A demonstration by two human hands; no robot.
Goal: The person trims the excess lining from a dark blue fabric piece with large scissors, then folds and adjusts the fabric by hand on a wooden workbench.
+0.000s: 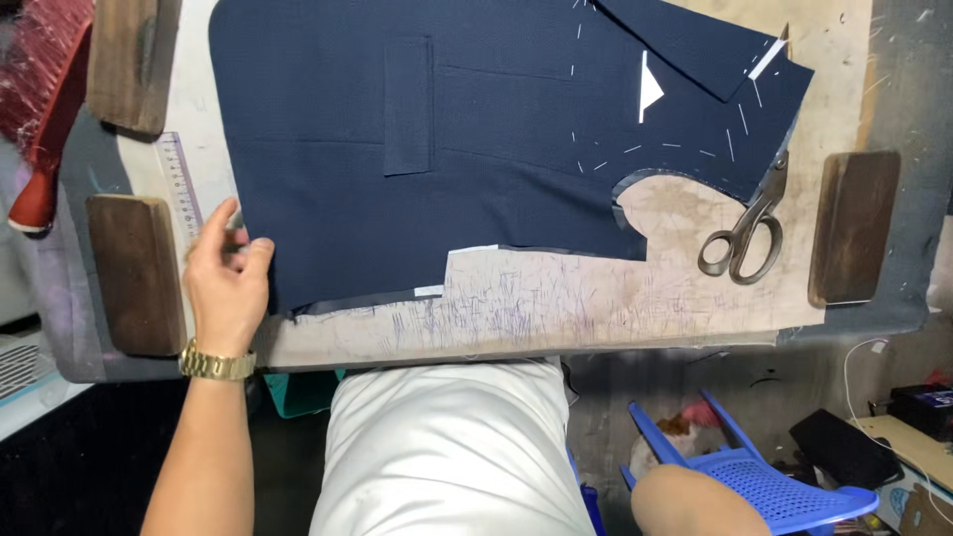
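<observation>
The navy fabric panel is lying flat across the worn cutting board, its long axis running left to right. Your left hand is pinching its lower-left corner, fingers closed; the scissors are resting well to the right. Your right hand is out of view.

A tailoring workshop: a worn, pen-scribbled cutting board carries a navy garment panel with white chalk marks, alongside metal shears, a clear ruler and wooden block weights at its edges
</observation>
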